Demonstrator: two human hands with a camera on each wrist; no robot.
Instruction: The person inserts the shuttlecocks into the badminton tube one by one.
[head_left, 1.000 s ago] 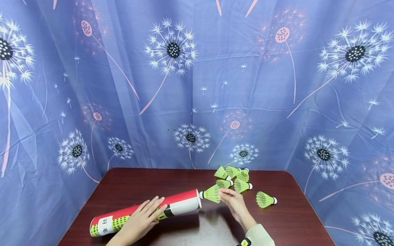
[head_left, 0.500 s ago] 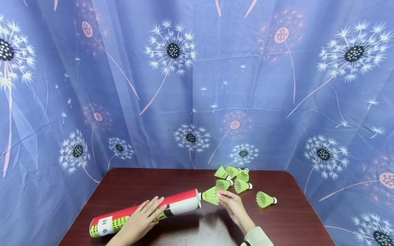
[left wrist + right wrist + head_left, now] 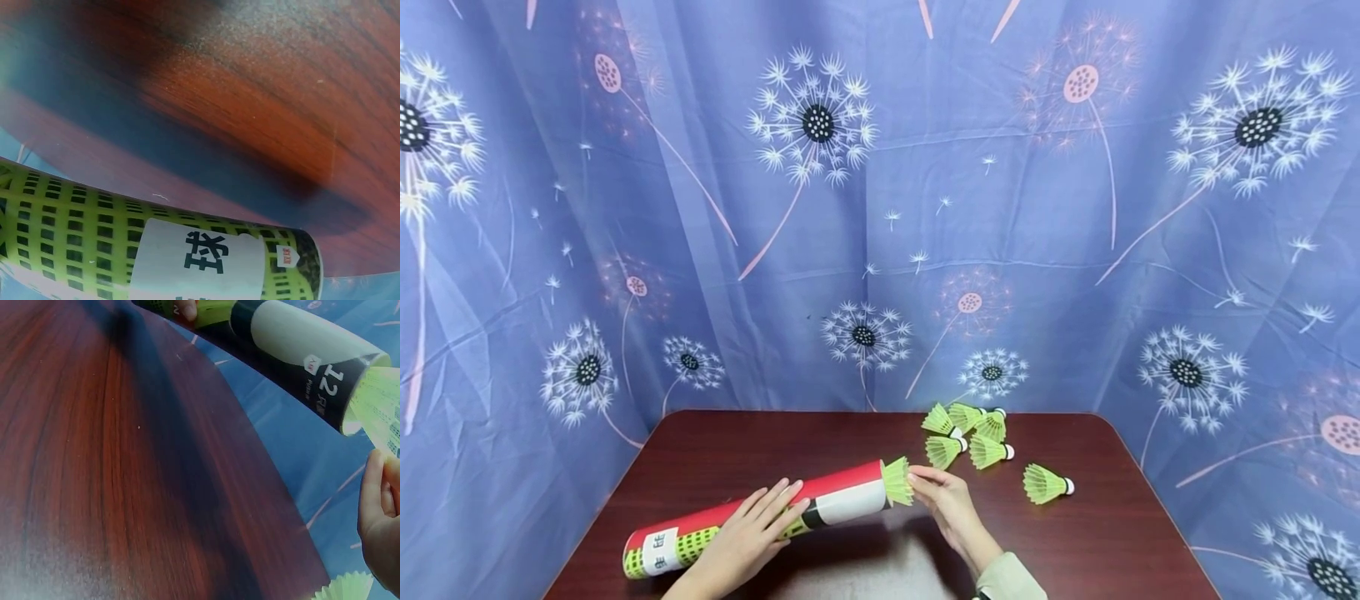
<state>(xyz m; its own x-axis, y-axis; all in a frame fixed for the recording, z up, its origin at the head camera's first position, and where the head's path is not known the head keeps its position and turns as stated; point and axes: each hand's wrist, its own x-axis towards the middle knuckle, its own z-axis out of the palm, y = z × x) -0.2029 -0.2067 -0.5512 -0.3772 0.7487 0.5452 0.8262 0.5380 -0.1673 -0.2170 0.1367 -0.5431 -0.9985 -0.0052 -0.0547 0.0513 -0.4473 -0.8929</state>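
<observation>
My left hand (image 3: 748, 529) grips a long red, white and green shuttlecock tube (image 3: 842, 493) from above, its fingers lying across the middle. The tube tilts up toward the right, with its mouth at that end. In that mouth sits a yellow-green shuttlecock (image 3: 897, 481), cork end inside and hidden, feathered skirt sticking out. My right hand (image 3: 951, 504) pinches the skirt's edge between thumb and fingers. From the right wrist view, the skirt (image 3: 380, 403) is seen just outside the tube's rim. The left wrist view shows the tube's green lattice print and white label (image 3: 200, 259).
Several yellow-green shuttlecocks (image 3: 988, 451) lie in a cluster at the back right of the dark red wooden table (image 3: 760, 446). One more shuttlecock (image 3: 1047, 485) lies apart, farther right. A blue curtain (image 3: 925, 208) with dandelion prints hangs behind and at both sides.
My right hand has moved left, pushing the shuttlecock cork first into the tube's mouth, so only part of its skirt shows. The left hand and tube have barely moved.
</observation>
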